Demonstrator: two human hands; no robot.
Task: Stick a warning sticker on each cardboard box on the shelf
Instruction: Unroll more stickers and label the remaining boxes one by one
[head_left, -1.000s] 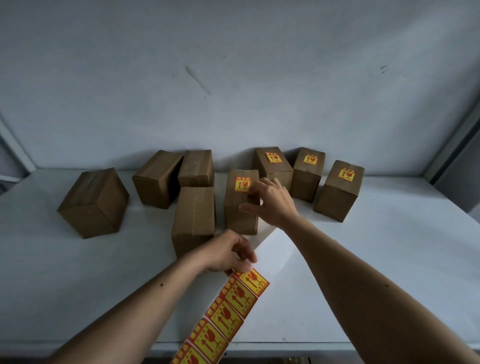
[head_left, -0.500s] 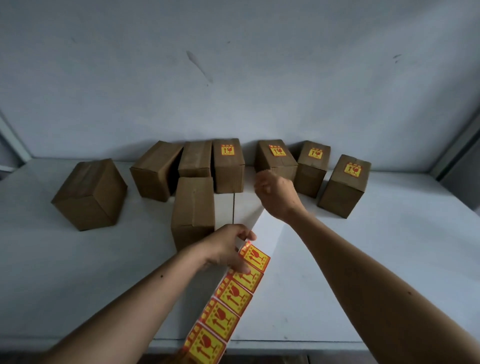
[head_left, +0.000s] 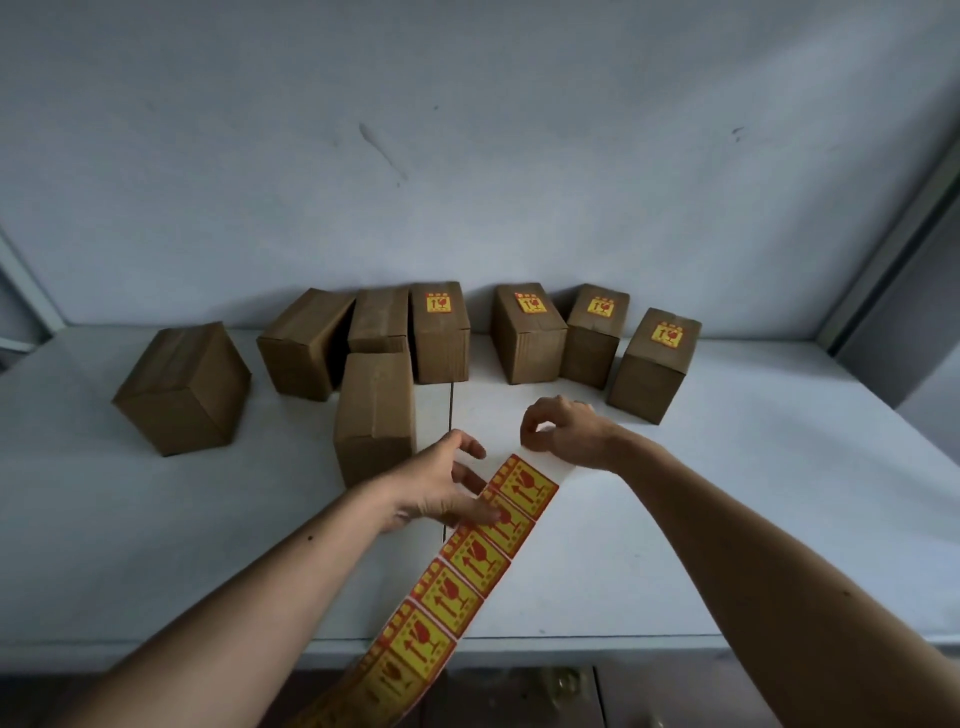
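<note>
We see eight closed cardboard boxes on the white shelf (head_left: 727, 519), so their contents stay hidden. Four toward the back right carry a yellow warning sticker on top: one at the middle of the back edge (head_left: 440, 332), two to its right (head_left: 529, 332) (head_left: 595, 332), and the rightmost (head_left: 654, 364). Four are bare: the far-left box (head_left: 182, 387), two at the back left (head_left: 304, 343) (head_left: 379, 319), and one standing nearer the front (head_left: 374, 415). The sticker strip (head_left: 467, 561) lies across the front edge. Our left hand (head_left: 441, 488) rests with straight fingers on the strip. Our right hand (head_left: 563, 431) hovers just past the strip's end, fingers curled toward the thumb; we cannot tell whether it pinches anything.
</note>
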